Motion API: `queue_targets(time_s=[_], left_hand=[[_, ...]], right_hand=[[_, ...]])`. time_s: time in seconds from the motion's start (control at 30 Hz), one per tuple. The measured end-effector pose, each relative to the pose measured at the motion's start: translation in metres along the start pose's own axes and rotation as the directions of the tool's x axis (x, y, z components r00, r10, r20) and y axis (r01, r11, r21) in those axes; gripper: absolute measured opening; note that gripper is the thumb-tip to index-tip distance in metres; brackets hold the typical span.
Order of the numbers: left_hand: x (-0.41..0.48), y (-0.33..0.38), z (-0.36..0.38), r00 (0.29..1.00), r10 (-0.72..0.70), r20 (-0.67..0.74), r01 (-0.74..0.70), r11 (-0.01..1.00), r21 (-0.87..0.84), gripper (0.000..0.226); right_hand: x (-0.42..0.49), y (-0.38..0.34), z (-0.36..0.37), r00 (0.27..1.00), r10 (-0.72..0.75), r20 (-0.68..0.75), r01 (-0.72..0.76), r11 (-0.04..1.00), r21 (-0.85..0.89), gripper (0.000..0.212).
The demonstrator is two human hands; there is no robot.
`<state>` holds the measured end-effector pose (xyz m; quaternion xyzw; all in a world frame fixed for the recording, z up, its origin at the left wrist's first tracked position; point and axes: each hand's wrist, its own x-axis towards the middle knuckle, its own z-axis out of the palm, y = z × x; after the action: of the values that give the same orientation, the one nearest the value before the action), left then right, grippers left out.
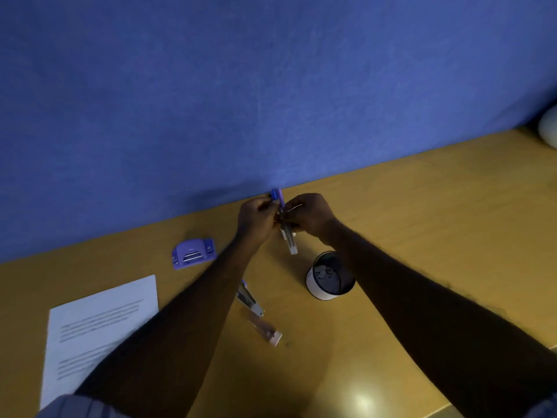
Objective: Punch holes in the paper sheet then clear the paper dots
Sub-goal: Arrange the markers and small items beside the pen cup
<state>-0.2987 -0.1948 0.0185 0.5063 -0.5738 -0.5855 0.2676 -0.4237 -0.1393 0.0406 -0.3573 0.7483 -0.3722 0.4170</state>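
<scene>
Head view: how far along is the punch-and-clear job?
Punching looks over: the paper sheet lies aside, holes too blurred to confirm. In hand: left hand and right hand both grip a purple-and-metal tool beyond the round tub, which holds pale specks. A purple piece lies apart. Left: likely finishing the dot clearing.

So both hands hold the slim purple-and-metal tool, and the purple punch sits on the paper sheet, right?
Not quite. The head view shows the purple punch on the bare desk, apart from the paper sheet, which lies nearer the person. The rest holds: the left hand and right hand both grip the slim purple-and-metal tool.
</scene>
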Motion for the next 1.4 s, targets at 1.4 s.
queue_targets(time_s=[1.4], left_hand=[[0.06,-0.046,0.037,0.986,-0.055,-0.158,0.128,0.859,0.496,0.027]], right_hand=[[0.105,0.061,-0.006,0.986,0.055,-0.155,-0.105,0.937,-0.333,0.014]])
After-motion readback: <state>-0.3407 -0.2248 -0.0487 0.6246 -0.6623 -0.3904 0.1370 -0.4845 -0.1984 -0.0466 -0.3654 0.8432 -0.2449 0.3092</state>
